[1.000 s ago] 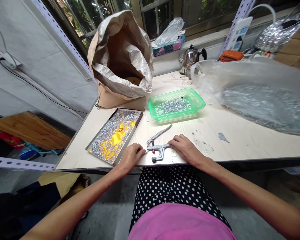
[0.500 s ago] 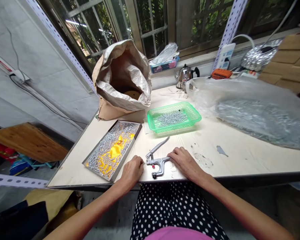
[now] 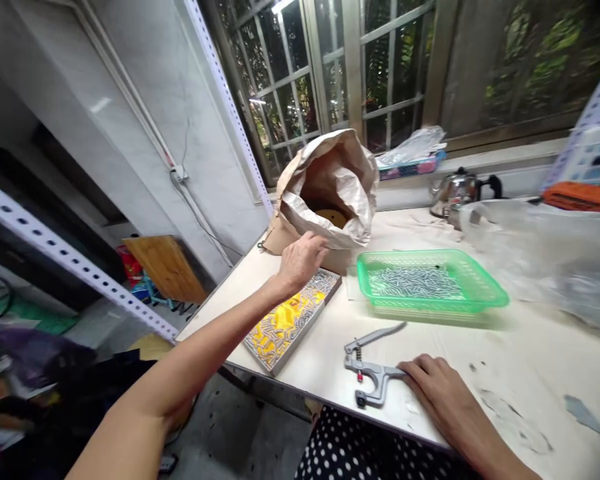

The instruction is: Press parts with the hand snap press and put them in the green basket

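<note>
Pinching snap pliers [image 3: 371, 367] in my right hand [image 3: 437, 383], presumably for steadiness. Left hand [image 3: 300, 261]: fingers pressed together near shallow tray [image 3: 305, 331]; load unclear.

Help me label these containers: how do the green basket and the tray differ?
The green basket has perforated, translucent sides; the tray has solid grey ones. Yellow shows inside the tray but not inside the basket. The left hand partly hides the tray, but not the basket. Both hold many small silvery pieces.

A pale wall [image 3: 155, 87] meets barred windows [image 3: 353, 73] showing greenery [image 3: 510, 80], above grey floor [image 3: 260, 427].
</note>
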A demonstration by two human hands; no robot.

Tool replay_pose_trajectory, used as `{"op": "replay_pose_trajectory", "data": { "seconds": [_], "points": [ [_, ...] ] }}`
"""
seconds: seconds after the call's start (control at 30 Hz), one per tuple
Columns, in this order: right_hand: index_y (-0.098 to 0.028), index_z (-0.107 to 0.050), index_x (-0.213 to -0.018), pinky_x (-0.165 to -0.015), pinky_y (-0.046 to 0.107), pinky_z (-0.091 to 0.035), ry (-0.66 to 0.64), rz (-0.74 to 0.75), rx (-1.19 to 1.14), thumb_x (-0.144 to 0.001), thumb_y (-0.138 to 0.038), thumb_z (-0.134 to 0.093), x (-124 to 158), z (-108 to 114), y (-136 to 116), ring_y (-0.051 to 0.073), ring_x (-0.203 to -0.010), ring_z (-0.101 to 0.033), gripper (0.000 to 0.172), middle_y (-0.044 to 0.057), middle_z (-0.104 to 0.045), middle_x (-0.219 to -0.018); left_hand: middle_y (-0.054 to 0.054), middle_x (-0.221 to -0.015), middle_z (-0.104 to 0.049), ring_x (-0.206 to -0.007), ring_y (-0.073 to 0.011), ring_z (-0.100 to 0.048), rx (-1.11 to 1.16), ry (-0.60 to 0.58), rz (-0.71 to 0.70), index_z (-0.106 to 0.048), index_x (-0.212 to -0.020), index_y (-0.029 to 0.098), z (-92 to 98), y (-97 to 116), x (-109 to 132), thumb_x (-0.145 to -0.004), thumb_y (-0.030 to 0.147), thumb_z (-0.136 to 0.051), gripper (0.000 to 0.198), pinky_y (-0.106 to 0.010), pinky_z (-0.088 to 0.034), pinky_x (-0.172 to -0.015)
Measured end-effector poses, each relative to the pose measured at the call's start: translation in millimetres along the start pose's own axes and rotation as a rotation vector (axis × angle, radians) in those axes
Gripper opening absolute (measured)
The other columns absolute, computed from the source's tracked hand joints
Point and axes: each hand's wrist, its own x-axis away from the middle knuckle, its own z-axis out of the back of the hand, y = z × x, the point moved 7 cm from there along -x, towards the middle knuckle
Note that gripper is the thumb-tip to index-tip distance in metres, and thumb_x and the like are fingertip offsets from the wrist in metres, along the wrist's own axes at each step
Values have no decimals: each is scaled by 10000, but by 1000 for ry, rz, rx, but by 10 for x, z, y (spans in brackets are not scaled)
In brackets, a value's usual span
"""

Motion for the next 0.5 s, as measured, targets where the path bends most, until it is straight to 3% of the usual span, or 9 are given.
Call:
{"op": "replay_pose_trajectory", "data": {
  "seconds": [0.1, 0.2, 0.3, 0.5],
  "points": [
    [-272, -647, -1059, -638, 322, -429, 18, 33, -6, -976, -345, -423, 41, -76, 34, 197, -735, -542, 250, 58, -599, -883, -64, -1004, -686, -935, -192, -640, -123, -226, 221, -731, -929, 201, -352, -700, 363, -907, 221, -509, 223, -259, -467, -791],
    [-259, -650, -1054, -675, 344, -444, 31, -24, -2, -989, -359, -379, 58, -89, 48, 204, -753, -545, 296, 66, -599, -895, -80, -938, -712, -890, -207, -652, -127, -315, 290, -745, -892, 169, -662, -1112, 724, -881, 178, -502, 243, -269, -470, -754],
    [-252, -655, -1056, -701, 362, -450, 15, -43, -8, -998, -386, -335, 39, -67, 12, 208, -757, -545, 352, 72, -600, -900, -62, -928, -717, -875, -187, -649, -70, -375, 245, -751, -903, 175, -907, -1171, 935, -887, 211, -523, 231, -253, -465, -765],
    [-240, -686, -1021, -706, 389, -454, -20, -42, -81, -974, -510, -312, 66, -91, 30, 223, -741, -556, 463, 96, -628, -888, -100, -1000, -682, -903, -202, -628, -19, -495, 235, -749, -902, 164, -1177, -994, 1083, -923, 272, -488, 283, -279, -448, -795]
  ]
}}
